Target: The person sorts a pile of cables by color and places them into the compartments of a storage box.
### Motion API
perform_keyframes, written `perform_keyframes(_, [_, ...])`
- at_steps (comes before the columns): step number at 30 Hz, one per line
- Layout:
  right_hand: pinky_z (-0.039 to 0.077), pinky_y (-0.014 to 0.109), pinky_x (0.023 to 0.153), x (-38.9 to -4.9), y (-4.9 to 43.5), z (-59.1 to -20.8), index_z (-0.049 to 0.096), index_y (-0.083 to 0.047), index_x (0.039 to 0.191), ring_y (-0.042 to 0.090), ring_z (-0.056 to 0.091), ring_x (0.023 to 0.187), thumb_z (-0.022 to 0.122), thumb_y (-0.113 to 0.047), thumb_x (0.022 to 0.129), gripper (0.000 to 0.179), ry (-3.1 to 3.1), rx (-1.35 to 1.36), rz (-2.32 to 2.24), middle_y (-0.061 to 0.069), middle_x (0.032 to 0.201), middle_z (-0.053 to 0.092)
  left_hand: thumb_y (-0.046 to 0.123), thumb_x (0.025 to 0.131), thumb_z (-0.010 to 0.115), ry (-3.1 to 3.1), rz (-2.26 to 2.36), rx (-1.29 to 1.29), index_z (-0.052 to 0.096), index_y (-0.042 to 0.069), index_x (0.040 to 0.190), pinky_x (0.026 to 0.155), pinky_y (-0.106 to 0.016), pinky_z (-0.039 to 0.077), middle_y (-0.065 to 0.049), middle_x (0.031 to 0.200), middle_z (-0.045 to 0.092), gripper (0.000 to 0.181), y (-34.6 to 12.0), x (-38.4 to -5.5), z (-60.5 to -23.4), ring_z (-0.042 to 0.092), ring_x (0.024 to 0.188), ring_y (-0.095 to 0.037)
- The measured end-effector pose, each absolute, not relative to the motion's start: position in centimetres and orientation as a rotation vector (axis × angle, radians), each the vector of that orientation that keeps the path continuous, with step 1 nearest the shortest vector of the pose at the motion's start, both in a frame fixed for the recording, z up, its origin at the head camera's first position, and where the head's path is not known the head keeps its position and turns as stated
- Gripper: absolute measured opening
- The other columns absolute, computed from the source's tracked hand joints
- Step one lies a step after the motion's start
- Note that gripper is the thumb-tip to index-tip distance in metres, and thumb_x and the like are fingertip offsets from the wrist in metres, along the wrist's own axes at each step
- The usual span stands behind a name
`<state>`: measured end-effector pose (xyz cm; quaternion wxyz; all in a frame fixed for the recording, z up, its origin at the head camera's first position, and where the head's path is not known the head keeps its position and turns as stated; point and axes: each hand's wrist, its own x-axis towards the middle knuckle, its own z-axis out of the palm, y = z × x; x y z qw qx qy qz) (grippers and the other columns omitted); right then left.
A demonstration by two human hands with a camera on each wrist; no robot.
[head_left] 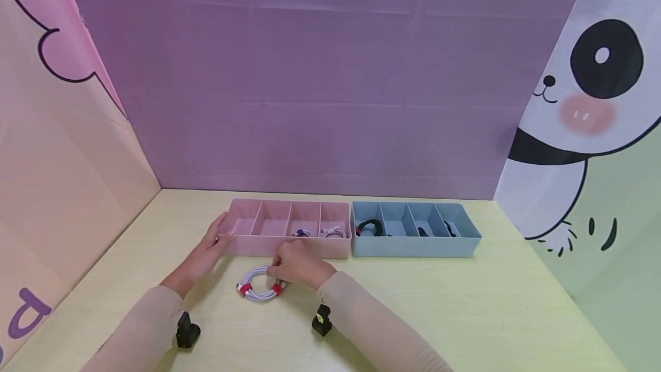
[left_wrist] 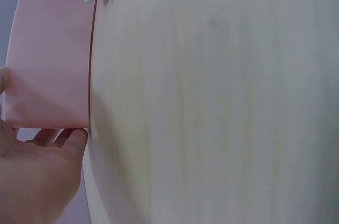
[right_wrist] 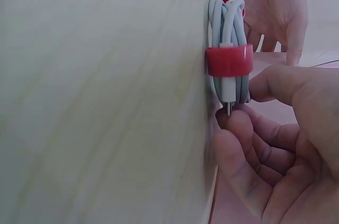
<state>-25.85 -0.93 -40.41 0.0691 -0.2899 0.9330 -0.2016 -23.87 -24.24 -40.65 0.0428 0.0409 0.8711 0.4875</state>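
My right hand pinches a coiled white charging cable at its far right side, just in front of the pink divided box. Red straps bind the coil, and a metal plug end shows in the right wrist view. Whether the coil touches the table, I cannot tell. My left hand grips the left end of the pink box, thumb over the rim and fingers against the outer end wall. Smaller bundled cables lie in its two right compartments; its two left ones hold nothing visible.
Right beside the pink box stands a blue divided box with black cables in several compartments. Both stand on a pale wooden table before a purple backdrop. Printed side panels flank the table.
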Motion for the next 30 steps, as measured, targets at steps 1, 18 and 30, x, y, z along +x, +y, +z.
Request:
perform_keyframes(1, [0.038, 0.018, 0.056, -25.9, -0.9, -40.4, 0.069, -0.020, 0.070, 0.004, 0.049, 0.060, 0.073, -0.028, 0.091, 0.023, 2.802, -0.876, -0.618, -0.011, 0.062, 0.058, 0.046, 0.109, 0.035, 2.664, 1.492, 0.126, -0.010, 0.012, 0.160, 0.111, -0.073, 0.011, -0.032, 0.161, -0.001, 0.077, -24.2, -23.8, -40.6, 0.005, 0.145, -0.056])
perform_keyframes(18, [0.039, 0.017, 0.054, -25.8, -0.2, -40.1, 0.069, -0.018, 0.074, 0.003, 0.049, 0.060, 0.073, -0.024, 0.091, 0.018, 2.712, -0.947, -0.765, -0.010, 0.065, 0.058, 0.048, 0.108, 0.035, 2.662, 1.504, 0.121, -0.009, 0.015, 0.161, 0.112, -0.073, 0.007, -0.030, 0.162, -0.001, 0.077, -24.2, -23.7, -40.4, 0.003, 0.146, -0.054])
perform_keyframes(30, [0.044, 0.018, 0.053, -25.9, 0.5, -39.4, 0.069, -0.015, 0.084, 0.005, 0.052, 0.061, 0.071, -0.023, 0.093, 0.012, 2.648, -0.935, -0.865, -0.008, 0.070, 0.060, 0.049, 0.107, 0.036, 2.651, 1.522, 0.127, -0.010, 0.015, 0.161, 0.112, -0.072, 0.010, -0.031, 0.162, 0.001, 0.078, -24.2, -23.7, -40.4, 0.005, 0.146, -0.054])
